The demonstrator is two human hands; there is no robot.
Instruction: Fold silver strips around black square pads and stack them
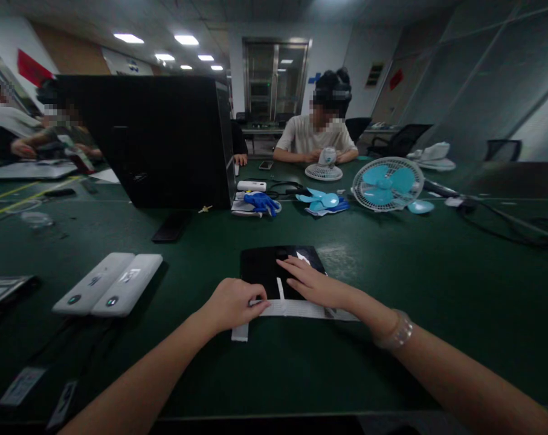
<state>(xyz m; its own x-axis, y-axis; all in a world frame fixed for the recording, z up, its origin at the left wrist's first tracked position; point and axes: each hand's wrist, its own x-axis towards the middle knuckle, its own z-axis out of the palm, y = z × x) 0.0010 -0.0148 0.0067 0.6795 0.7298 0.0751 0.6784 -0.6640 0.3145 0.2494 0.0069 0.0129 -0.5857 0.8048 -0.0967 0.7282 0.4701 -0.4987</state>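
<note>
Seemingly midway — left hand [232,302] pinches the white strip [296,309] at six o'clock of the black sheet [260,272], right hand [312,284] pressing open-palmed, flat.

Devices [108,284] L of pouch [261,270], fan [386,184] behind.

The right hand [312,284] lies flat over the near right part of the black sheet [261,270] and covers part of the white paper strip [301,310], so the area where sheet and strip meet is hidden. The curled fingers of the left hand [231,302] conceal whether the strip's left end is pinched or only pressed. Markings on the two white devices [108,284] are too small to read, and the flat tray [2,290] is cut off by the left edge.
</note>
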